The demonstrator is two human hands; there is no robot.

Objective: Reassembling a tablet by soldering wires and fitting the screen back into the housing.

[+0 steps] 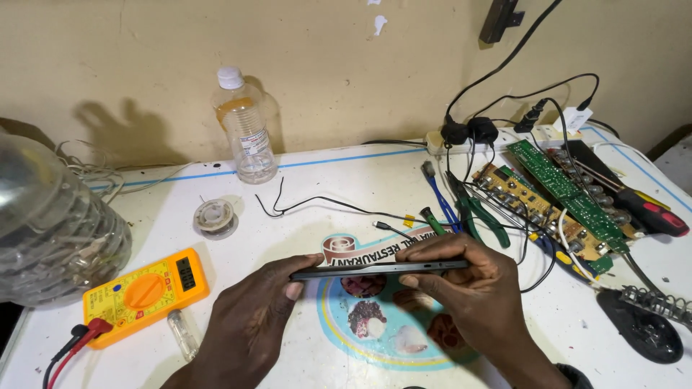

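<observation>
Both hands clamped on a thin dark phone (378, 269), held edge-on & level above the table (346, 180), near centre. Left hand (252, 317) pinches the left end w/ thumb on top, fingers under; right hand (461, 284) grips the right end, fingers curled over the top edge. Under the phone: a round printed mat (375, 317) w/ food pics.

Left side: yellow meter (144, 292) w/ red & black leads, just beside it a small clear tube (184, 335). Big clear plastic jug (50, 223) at far left edge. Solder spool (215, 217) further back; clear bottle (245, 130) w/ white cap near the wall.

Right side is crowded: 2 circuit boards (562, 194), 1 green & 1 brownish, tangled in black wires. Green-handled pliers (483, 216) & blue-handled tool (440, 198) lie just beyond the right hand. Red-black screwdriver (652, 212) far right; power strip (497, 137) at the wall; black stand w/ coil (649, 317) near right.
</observation>
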